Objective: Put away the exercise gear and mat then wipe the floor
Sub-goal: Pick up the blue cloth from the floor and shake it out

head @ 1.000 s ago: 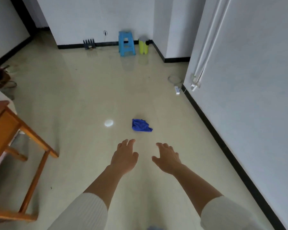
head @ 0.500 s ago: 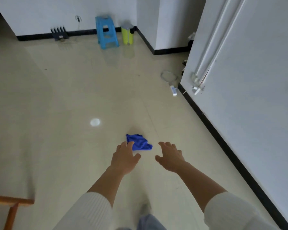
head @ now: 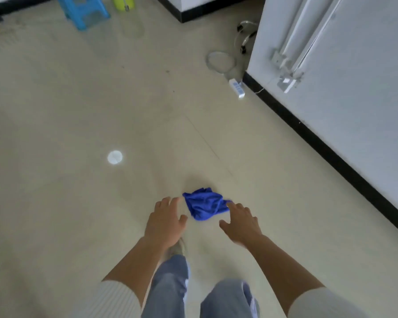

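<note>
While both arms reach forward and down from white ribbed sleeves, a crumpled blue cloth (head: 206,206) lies on the pale tiled floor (head: 78,111), between and just ahead of the two hands. Left hand (head: 164,222): palm down, fingers spread and loose, nothing held; fingertips near the cloth's left edge, contact cannot be told. Right hand (head: 240,222): palm down, fingers spread, nothing held; its forefinger overlaps the cloth's right corner in view, though whether it touches is unclear. Light blue trouser legs (head: 170,285) and the toe of a shoe (head: 178,247) show below the hands. Round bright spot (head: 115,157) on the floor, well left of the cloth. Far end of room: blue plastic stool (head: 85,11) with a yellow-green container (head: 122,2) just beside it. Right side: white wall (head: 354,111) with black skirting (head: 331,154); white power strip (head: 237,88) on the floor near the skirting, a coil of cable (head: 221,61) behind it. White pipes (head: 296,35) run down the wall.
</note>
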Tool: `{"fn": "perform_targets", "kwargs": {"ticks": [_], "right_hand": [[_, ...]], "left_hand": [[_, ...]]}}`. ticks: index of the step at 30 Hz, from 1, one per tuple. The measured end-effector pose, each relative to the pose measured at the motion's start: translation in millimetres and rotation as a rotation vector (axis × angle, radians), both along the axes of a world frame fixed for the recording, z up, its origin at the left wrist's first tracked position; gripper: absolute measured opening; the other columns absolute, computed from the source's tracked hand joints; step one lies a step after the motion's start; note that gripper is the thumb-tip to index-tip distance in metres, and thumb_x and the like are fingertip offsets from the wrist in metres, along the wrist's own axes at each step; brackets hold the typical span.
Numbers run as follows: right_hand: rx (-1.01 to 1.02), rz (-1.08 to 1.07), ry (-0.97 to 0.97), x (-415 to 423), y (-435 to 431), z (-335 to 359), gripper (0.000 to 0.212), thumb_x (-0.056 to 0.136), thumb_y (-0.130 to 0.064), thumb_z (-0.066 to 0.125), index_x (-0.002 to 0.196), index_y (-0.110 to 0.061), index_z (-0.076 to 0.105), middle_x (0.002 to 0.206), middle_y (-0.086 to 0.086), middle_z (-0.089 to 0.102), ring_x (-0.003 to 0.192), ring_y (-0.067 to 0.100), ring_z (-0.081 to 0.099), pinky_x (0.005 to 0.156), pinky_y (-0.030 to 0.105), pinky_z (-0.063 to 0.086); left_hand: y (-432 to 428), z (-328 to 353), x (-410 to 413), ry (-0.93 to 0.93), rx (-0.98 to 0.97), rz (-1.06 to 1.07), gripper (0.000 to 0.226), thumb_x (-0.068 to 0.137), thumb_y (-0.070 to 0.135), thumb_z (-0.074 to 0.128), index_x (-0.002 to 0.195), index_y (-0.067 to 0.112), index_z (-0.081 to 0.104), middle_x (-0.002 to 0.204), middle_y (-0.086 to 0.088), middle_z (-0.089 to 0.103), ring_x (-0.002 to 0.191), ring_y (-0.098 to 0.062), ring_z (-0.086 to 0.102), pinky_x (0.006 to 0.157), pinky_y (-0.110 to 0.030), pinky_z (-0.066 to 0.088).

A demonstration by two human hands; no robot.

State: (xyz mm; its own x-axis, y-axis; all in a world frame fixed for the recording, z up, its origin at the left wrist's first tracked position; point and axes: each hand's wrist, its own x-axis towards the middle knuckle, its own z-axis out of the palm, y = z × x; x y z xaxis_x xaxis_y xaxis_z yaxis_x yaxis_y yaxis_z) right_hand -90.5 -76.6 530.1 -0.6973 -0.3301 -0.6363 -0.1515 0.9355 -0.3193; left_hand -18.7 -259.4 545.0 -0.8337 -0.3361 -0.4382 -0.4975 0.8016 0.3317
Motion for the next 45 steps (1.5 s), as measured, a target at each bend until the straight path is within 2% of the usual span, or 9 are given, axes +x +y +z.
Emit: {"fn": "perform_targets", "kwargs": {"ticks": [8, 19, 25, 28, 31, 33, 35, 41, 45], "right_hand": [[0.056, -0.091, -0.132, -34, -50, -143, 0.055, 0.095, -0.036, 0.044, 0.145, -0.021, 0.027, 0.142, 0.001, 0.039, 0.13, 0.021, 0.035, 0.103, 0.038, 0.031], [0.175, -0.128, -0.151, -97, -49, -414, 0.046, 0.096, -0.035, 0.044, 0.139, -0.02, 0.034, 0.136, 0.0, 0.044, 0.123, 0.021, 0.04, 0.097, 0.036, 0.035], [0.148, -0.181, 0.027, -138, -55, -538, 0.062, 0.096, -0.032, 0.045, 0.15, -0.019, 0.017, 0.158, 0.001, 0.008, 0.142, 0.022, 0.014, 0.112, 0.037, 0.022], [0.171, -0.164, 0.051, -147, -52, -573, 0.055, 0.096, -0.034, 0.046, 0.146, -0.021, 0.027, 0.159, 0.0, 0.004, 0.144, 0.021, 0.008, 0.112, 0.038, 0.019], [0.107, -0.174, 0.08, -148, -47, -579, 0.023, 0.097, -0.028, 0.045, 0.119, -0.024, 0.052, 0.142, -0.004, 0.035, 0.132, 0.018, 0.031, 0.104, 0.031, 0.024], [0.031, -0.25, 0.074, -145, -44, -560, 0.005, 0.095, -0.022, 0.044, 0.094, -0.021, 0.049, 0.1, -0.01, 0.049, 0.103, 0.02, 0.048, 0.087, 0.027, 0.03], [-0.049, -0.357, 0.041, -141, -40, -524, 0.007, 0.093, -0.02, 0.045, 0.087, -0.018, 0.043, 0.079, -0.008, 0.047, 0.083, 0.025, 0.05, 0.072, 0.029, 0.032], [-0.216, -0.527, 0.086, -118, -24, -342, 0.009, 0.093, -0.018, 0.054, 0.087, -0.018, 0.048, 0.065, -0.003, 0.052, 0.062, 0.024, 0.047, 0.053, 0.029, 0.035], [-0.324, -0.711, 0.166, -102, -18, -188, 0.012, 0.089, -0.011, 0.057, 0.081, -0.016, 0.051, 0.061, -0.004, 0.051, 0.055, 0.016, 0.04, 0.047, 0.02, 0.032]], "left_hand": [[-37, -169, -50, -0.133, 0.124, -0.122, 0.047, 0.092, 0.023, 0.044, 0.138, 0.019, 0.036, 0.137, 0.0, 0.042, 0.124, -0.018, 0.038, 0.096, -0.027, 0.036], [-77, -443, -114, -0.142, 0.138, -0.085, 0.048, 0.092, 0.022, 0.049, 0.138, 0.014, 0.04, 0.136, -0.005, 0.046, 0.121, -0.023, 0.042, 0.096, -0.031, 0.037], [-71, -569, -159, -0.002, 0.161, -0.281, 0.067, 0.085, 0.052, 0.044, 0.139, 0.014, 0.039, 0.136, 0.002, 0.049, 0.124, -0.02, 0.043, 0.095, -0.028, 0.041], [-68, -599, -172, 0.029, 0.152, -0.427, 0.055, 0.087, 0.047, 0.053, 0.135, 0.022, 0.046, 0.133, 0.011, 0.05, 0.124, -0.013, 0.044, 0.09, -0.026, 0.043], [-65, -601, -172, 0.092, 0.128, -0.413, 0.019, 0.09, 0.031, 0.055, 0.101, 0.021, 0.068, 0.099, 0.01, 0.067, 0.096, -0.013, 0.06, 0.069, -0.025, 0.044], [-63, -583, -170, 0.056, 0.173, -0.303, 0.016, 0.089, 0.027, 0.057, 0.086, 0.016, 0.067, 0.079, 0.004, 0.068, 0.074, -0.014, 0.062, 0.062, -0.031, 0.048], [-61, -550, -168, -0.006, 0.22, -0.255, 0.018, 0.089, 0.025, 0.057, 0.079, 0.011, 0.061, 0.067, 0.002, 0.063, 0.062, -0.017, 0.058, 0.058, -0.032, 0.045], [-58, -367, -161, 0.08, 0.283, -0.319, 0.004, 0.086, 0.015, 0.059, 0.085, 0.012, 0.06, 0.067, -0.001, 0.063, 0.06, -0.022, 0.055, 0.057, -0.031, 0.041], [-53, -223, -156, 0.178, 0.297, -0.365, 0.008, 0.084, 0.016, 0.064, 0.077, 0.014, 0.059, 0.058, 0.009, 0.052, 0.046, -0.008, 0.042, 0.049, -0.017, 0.031]]}}
